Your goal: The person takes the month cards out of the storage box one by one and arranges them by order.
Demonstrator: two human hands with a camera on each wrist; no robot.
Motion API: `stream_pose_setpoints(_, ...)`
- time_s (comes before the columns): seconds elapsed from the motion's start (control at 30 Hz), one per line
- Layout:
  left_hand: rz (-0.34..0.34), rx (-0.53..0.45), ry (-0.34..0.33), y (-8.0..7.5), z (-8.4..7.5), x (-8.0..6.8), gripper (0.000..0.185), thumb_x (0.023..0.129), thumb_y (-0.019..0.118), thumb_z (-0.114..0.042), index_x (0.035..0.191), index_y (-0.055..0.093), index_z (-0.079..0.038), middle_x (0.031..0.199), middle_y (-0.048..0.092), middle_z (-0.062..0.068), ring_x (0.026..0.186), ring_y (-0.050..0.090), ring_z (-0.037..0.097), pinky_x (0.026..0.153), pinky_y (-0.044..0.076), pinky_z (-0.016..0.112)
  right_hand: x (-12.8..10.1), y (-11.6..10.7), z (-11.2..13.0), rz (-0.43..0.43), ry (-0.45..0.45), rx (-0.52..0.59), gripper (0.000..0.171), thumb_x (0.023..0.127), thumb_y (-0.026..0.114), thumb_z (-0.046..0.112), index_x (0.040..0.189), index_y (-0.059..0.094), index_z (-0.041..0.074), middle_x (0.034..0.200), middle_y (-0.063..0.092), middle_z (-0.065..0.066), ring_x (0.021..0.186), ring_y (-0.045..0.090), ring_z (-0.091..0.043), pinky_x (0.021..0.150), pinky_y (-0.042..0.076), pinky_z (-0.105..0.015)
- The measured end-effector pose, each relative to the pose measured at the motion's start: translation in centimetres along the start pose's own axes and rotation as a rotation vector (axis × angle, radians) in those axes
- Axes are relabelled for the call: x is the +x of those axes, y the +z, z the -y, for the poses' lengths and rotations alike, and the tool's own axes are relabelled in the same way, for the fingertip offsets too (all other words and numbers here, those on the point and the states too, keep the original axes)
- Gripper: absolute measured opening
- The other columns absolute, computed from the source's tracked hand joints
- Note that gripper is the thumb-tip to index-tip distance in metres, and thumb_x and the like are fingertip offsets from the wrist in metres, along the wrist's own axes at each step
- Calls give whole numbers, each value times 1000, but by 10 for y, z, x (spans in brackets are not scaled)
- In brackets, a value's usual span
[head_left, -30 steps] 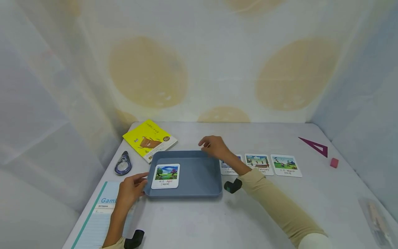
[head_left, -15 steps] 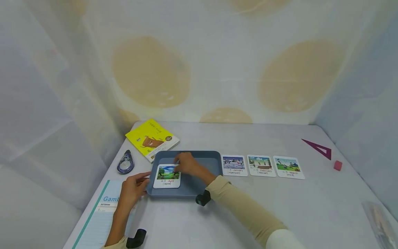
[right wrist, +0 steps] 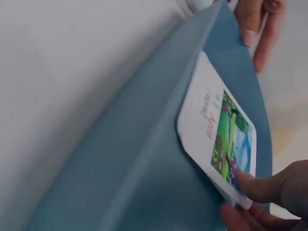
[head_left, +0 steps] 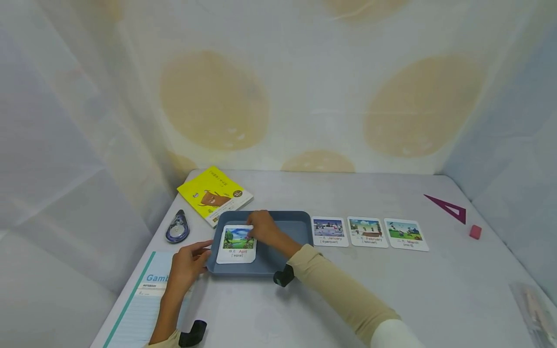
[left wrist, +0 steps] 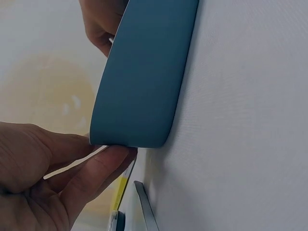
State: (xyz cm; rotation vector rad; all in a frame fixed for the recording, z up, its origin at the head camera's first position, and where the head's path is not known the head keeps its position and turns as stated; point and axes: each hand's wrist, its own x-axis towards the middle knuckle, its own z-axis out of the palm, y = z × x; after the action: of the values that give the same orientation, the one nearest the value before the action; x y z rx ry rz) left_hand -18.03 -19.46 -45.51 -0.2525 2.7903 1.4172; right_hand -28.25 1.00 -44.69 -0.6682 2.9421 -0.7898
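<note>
A flashcard (head_left: 237,256) with a landscape picture and the word April is at the left part of the blue-grey tray (head_left: 291,223). My right hand (head_left: 264,228) pinches the card at its right edge, thumb on the printed face and fingers beneath. In the right wrist view that edge of the April card (right wrist: 199,115) is lifted off the tray floor. At the tray's left end, my left hand (head_left: 186,265) holds the rim between thumb and fingers. Up close in the left wrist view, the fingertips meet the outer wall of the tray (left wrist: 144,86).
Right of the tray lie January (head_left: 329,232), February (head_left: 367,232) and March (head_left: 406,234) cards in a row. A yellow book (head_left: 213,193) and correction tape (head_left: 177,228) are left, above a notebook (head_left: 143,304). Far right: purple set square (head_left: 448,208), red eraser-like block (head_left: 476,232).
My right hand has come from the tray's back right edge to the April card and taken hold of it; the card's edge has risen slightly. The left hand stays at the tray.
</note>
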Motion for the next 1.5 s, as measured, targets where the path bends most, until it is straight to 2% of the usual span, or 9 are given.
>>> stream_pose_setpoints(0.13,8,-5,-18,1,-1,1,36,91,60,-8,127,60,-8,112,64,19,94,67,28,62,59,30,-1,-13,-6,-53,3,85,16,79,67,-5,93,72,3,89,70,-7,79,64,-18,63,54,-24)
stream_pose_setpoints(0.3,25,-3,-14,0,-2,-1,37,92,59,-8,129,59,-6,115,63,22,97,65,32,64,58,29,-7,-44,-18,-27,89,217,16,87,61,-3,96,71,5,89,69,-10,70,65,-17,49,52,-20)
stream_pose_setpoints(0.5,21,14,-10,-1,-4,-2,37,92,60,-9,129,58,-7,115,63,22,98,65,33,64,58,29,-27,-105,-48,-57,80,259,17,90,57,-2,101,70,0,91,67,-15,67,67,-26,52,56,-26)
stream_pose_setpoints(0.63,22,18,10,-3,-3,-1,37,93,60,-8,129,58,-6,114,63,22,98,65,33,64,58,29,-49,-144,-76,-85,143,233,17,91,58,0,104,69,0,94,63,-15,74,67,-26,55,57,-27)
stream_pose_setpoints(0.83,6,18,9,-5,0,-2,36,92,60,-8,128,59,-6,113,63,21,97,65,33,63,59,33,-91,-176,-123,-83,243,179,18,93,57,4,106,68,2,101,62,-17,84,65,-31,60,58,-29)
stream_pose_setpoints(0.97,32,1,5,-5,0,-2,36,93,60,-9,129,58,-6,114,63,22,97,65,33,64,58,30,-126,-176,-145,-46,318,151,17,92,57,2,105,68,1,100,63,-18,83,64,-32,60,58,-32)
stream_pose_setpoints(1.13,27,20,35,-7,-1,-3,36,93,60,-8,128,58,-5,113,63,23,97,65,34,62,58,29,-155,-151,-157,1,332,145,16,89,59,-1,101,69,2,92,64,-14,74,61,-25,58,58,-34)
stream_pose_setpoints(1.3,7,32,51,-8,1,-3,35,91,61,-7,126,60,-5,111,63,24,95,66,34,60,58,31,-165,-118,-155,34,347,180,15,88,61,-1,97,70,6,87,62,-8,70,58,-18,55,56,-29)
stream_pose_setpoints(1.5,38,22,11,-5,-1,-2,36,93,59,-9,129,58,-6,115,62,23,98,65,33,64,59,31,-167,-99,-151,-25,378,94,11,83,66,2,89,72,8,78,60,-4,69,53,-19,54,49,-26)
